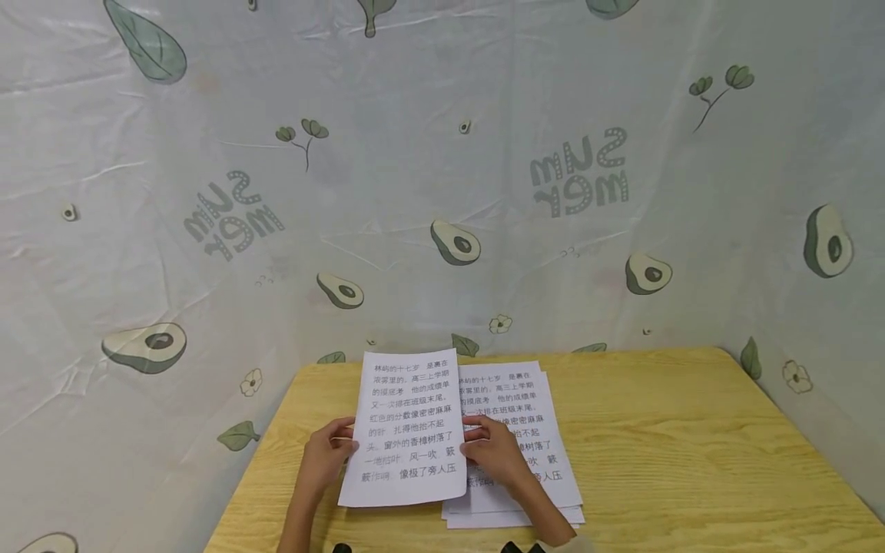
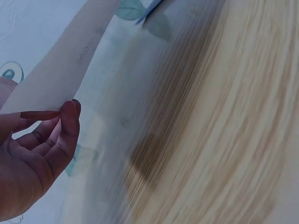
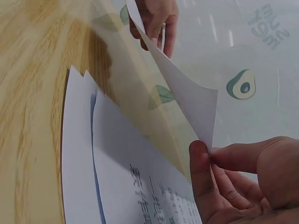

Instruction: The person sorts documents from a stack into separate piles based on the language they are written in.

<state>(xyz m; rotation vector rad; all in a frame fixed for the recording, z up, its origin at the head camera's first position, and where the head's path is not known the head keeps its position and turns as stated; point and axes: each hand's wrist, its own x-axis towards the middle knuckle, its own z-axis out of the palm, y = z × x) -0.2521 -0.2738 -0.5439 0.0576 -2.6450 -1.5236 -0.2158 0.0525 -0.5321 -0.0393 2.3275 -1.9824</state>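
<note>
A sheet of paper (image 1: 406,430) printed with large Chinese characters is held up by both hands, one at each side edge. My left hand (image 1: 326,453) pinches its left edge; in the left wrist view thumb and fingers (image 2: 70,123) meet at the paper's margin. My right hand (image 1: 494,453) pinches the right edge, and the right wrist view shows the sheet (image 3: 187,95) bowed slightly between the two hands, raised above the table. Below and to the right lies a small stack of printed sheets (image 1: 553,438), slightly fanned, partly covered by my right hand and forearm.
The wooden table (image 1: 691,445) spreads to the right of the stack. Behind it and at both sides hangs a pale curtain (image 1: 415,169) with avocado and leaf prints. Small dark objects (image 1: 522,547) show at the bottom edge of the head view.
</note>
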